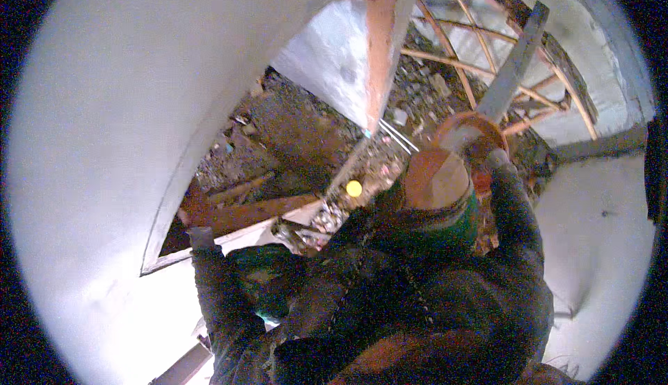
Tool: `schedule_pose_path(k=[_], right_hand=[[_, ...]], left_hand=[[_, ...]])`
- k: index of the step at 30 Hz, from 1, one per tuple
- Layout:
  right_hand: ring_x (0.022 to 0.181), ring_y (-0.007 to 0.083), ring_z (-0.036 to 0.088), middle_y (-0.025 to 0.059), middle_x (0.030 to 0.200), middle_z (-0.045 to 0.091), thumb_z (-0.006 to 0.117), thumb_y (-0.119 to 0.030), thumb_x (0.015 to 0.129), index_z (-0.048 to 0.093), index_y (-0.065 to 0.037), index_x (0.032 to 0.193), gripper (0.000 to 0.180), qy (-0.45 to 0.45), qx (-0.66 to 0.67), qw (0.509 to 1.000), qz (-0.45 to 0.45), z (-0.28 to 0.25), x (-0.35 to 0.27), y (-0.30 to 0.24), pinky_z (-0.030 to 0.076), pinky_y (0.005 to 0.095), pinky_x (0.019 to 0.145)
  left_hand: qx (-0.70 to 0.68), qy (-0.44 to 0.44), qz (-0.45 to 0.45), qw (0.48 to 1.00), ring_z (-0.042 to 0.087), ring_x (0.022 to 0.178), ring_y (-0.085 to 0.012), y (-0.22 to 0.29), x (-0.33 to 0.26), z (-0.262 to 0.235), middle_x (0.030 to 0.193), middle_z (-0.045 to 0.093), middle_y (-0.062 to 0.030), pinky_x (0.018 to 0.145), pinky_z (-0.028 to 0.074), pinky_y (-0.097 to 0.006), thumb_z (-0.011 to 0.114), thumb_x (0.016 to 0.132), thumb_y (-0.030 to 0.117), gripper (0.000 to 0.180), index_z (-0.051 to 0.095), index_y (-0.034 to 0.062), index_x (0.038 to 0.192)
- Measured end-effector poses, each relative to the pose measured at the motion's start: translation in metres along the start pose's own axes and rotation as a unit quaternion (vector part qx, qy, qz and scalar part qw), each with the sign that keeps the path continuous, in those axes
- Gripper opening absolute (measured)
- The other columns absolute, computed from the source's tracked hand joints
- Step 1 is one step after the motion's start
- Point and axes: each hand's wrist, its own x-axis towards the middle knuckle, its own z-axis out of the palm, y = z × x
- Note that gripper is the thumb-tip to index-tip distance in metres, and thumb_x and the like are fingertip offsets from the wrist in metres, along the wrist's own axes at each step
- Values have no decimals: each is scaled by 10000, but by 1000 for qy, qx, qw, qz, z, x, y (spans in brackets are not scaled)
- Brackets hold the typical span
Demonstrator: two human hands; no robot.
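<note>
At the left corner of a triangular wall opening (161,244), my left hand (197,205) rests against the edge. Its fingers are too dim to make out. My right hand (481,151) is closed on the near right side of a round orange-brown bowl-like container (445,126), whose inside looks greyish. Just below it sits a rounded tan and orange shape (437,179) that I cannot identify. A grey plank (515,65) slants up and away from behind the container.
Loose rubble (417,85) covers the ground beyond. Thin wooden poles (452,61) cross at the upper right. An orange-brown post (381,44) stands at the top centre. Boards (268,211) lie inside the opening. A small yellow disc (353,189) shows near the middle. Pale walls (118,106) curve along both sides.
</note>
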Motion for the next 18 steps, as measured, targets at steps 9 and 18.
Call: schedule_pose_path(k=[9, 18], right_hand=[[1136, 208, 643, 112, 1267, 678, 617, -219, 975, 563, -34, 1426, 491, 181, 257, 948, -42, -51, -41, -21, 541, 369, 952], [1258, 282, 572, 141, 1403, 568, 623, -227, 1002, 481, -102, 1503, 536, 522, 335, 712, -329, -195, 66, -239, 552, 419, 967]], left_hand=[[-42, 52, 22, 998, 496, 1372, -367, 17, 14, -88, 1507, 512, -170, 1143, 385, -529, 539, 994, 270, 527, 481, 89, 1486], [-141, 37, -73, 987, 478, 1377, -393, 15, 9, -75, 1497, 515, -182, 1130, 406, -531, 544, 1024, 331, 498, 489, 94, 1458]])
